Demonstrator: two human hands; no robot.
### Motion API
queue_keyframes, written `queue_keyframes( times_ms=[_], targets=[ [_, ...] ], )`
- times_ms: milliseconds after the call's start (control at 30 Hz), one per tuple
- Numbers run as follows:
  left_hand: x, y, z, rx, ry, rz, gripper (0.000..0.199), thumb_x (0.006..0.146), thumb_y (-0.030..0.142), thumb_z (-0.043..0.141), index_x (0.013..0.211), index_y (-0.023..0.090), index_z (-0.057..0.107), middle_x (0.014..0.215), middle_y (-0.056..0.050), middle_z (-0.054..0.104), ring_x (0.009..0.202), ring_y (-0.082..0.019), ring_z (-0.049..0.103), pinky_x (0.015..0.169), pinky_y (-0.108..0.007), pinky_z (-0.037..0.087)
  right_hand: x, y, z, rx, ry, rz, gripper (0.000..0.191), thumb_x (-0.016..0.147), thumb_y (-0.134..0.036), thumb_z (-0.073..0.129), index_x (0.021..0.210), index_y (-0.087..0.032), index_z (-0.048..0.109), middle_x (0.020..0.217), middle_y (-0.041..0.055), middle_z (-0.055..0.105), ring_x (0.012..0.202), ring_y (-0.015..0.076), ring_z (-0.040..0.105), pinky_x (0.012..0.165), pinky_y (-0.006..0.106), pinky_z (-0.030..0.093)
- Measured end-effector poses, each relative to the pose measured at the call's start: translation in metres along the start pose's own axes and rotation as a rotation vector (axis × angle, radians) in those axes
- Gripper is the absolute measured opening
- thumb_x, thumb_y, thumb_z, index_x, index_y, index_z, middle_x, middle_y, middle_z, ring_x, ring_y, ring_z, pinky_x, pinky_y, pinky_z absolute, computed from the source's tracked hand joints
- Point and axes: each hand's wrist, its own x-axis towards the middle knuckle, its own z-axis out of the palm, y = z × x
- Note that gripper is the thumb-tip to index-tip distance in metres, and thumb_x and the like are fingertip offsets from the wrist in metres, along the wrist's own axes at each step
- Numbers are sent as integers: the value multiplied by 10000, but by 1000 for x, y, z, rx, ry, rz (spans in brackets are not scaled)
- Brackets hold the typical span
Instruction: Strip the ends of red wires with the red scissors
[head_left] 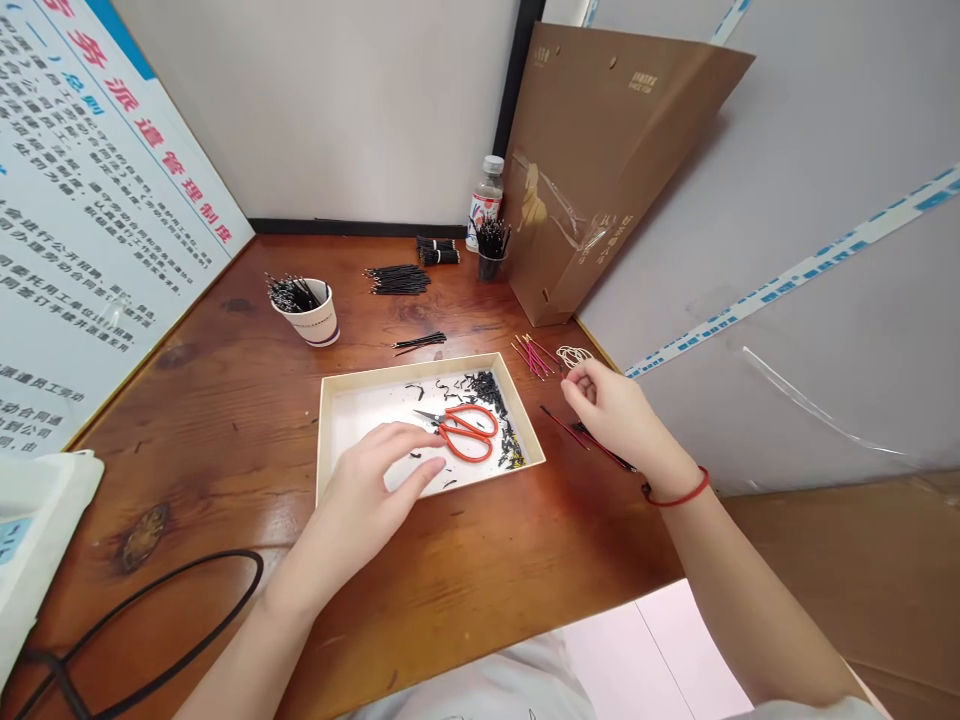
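My left hand (pixel 375 475) hovers over the near side of a shallow white tray (pixel 324 440), thumb and fingers apart with nothing between them. Scissors with orange handles (pixel 469 432) lie in the tray just beyond those fingertips, among black scraps (pixel 487 390). To the right of the tray, my right hand (pixel 611 405) is closed in a pinch on a thin red wire with a dark end, partly hidden by the fingers. Near it rest a bundle of short red wires (pixel 532 356), a coil of pale cord (pixel 574 355) and several red-and-black wires (pixel 562 425), some under the hand.
A paper cup (pixel 316 325) full of black wires stands left of the tray. Behind are black wire bundles (pixel 397 280), a small clear cup (pixel 491 268), a bottle (pixel 486 205) and a brown paper bag (pixel 600 150). A black cable (pixel 172 590) loops at front left.
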Motion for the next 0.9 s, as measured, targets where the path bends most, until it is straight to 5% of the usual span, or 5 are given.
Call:
queue_keyframes(
  times_ms=[67,267,533,767,900],
  targets=[
    [2,3,-1,-151,104,-134,209,884,386,615,970,224,716,1040,-47,732,954,-198,668,872,-336,525,-3,-26,4,402,-11,-22,133,903,-294,488,797,-216,466,615,-13,602,563,150,573,567,272,428],
    [6,3,-5,-464,218,-340,193,750,325,739,885,188,721,781,-17,754,722,-177,710,701,-271,570,1,-96,49,935,-634,-209,121,838,-288,629,814,-189,565,729,23,714,695,154,681,598,252,482],
    [13,-6,0,350,42,-493,220,871,138,574,957,198,767,776,-52,755,654,-188,647,617,-275,425,20,-72,60,-154,-407,-320,120,826,-165,681,778,-154,572,770,69,659,661,185,604,573,290,398],
    [20,-6,4,547,-133,-628,262,900,146,501,758,190,717,685,-41,700,584,-175,564,552,-272,310,26,-62,57,-3,-462,-326,9,887,-194,535,894,-195,529,800,30,693,645,161,631,553,260,433],
    [19,-10,6,565,-140,-618,260,878,130,499,711,188,690,652,-31,668,537,-155,505,529,-271,275,33,-67,52,30,-435,-490,199,873,-292,568,1044,-192,560,951,62,699,779,184,652,636,276,480]
  ],
)
